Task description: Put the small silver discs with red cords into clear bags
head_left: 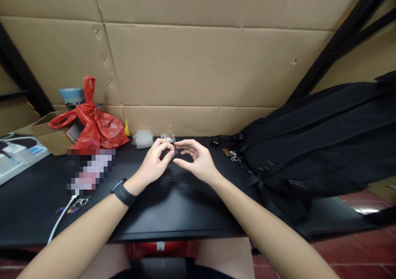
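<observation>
- Left hand: above the black table, thumb and fingers drawn together.
- Right hand: facing it above the table, fingers curled, thumb apart.
- Forearms: converging over the table's near edge.

Here's a small, thin piece, almost edge-on! It's upright between left hand and right hand, above the desk.

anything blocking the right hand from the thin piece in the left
Nothing visible: the right hand is right at the thin piece in the left hand. The clear packet lies beyond, not between.
</observation>
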A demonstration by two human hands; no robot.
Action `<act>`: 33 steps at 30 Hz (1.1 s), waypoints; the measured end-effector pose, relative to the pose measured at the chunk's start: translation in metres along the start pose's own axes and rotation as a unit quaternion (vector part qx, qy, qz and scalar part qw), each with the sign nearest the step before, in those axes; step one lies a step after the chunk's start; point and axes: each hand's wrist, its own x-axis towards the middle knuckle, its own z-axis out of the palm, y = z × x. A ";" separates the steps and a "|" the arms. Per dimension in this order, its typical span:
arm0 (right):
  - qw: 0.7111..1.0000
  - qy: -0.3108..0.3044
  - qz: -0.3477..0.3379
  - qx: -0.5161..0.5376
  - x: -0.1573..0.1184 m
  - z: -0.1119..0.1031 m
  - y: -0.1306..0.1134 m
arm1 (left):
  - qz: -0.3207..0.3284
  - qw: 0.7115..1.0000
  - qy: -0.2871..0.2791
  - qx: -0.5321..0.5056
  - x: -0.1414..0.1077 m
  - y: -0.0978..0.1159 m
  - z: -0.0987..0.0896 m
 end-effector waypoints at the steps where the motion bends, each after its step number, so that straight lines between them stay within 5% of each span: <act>1: 1.000 0.000 0.004 0.005 0.000 0.000 0.000 | 0.005 1.000 0.006 0.018 0.000 0.000 0.000; 11: 0.997 -0.005 0.065 0.040 0.000 0.004 0.004 | 0.020 0.983 0.055 0.173 -0.005 0.008 -0.001; 20: 0.990 -0.085 0.027 -0.111 0.003 -0.005 0.009 | 0.002 0.984 0.060 0.169 -0.002 0.012 -0.004; 26: 0.936 -0.145 0.004 -0.320 0.005 -0.027 0.019 | -0.066 0.971 0.133 0.190 0.008 -0.012 -0.027; 33: 0.919 -0.193 0.025 -0.343 0.008 -0.039 0.020 | -0.069 0.956 -0.066 0.279 0.002 -0.064 -0.045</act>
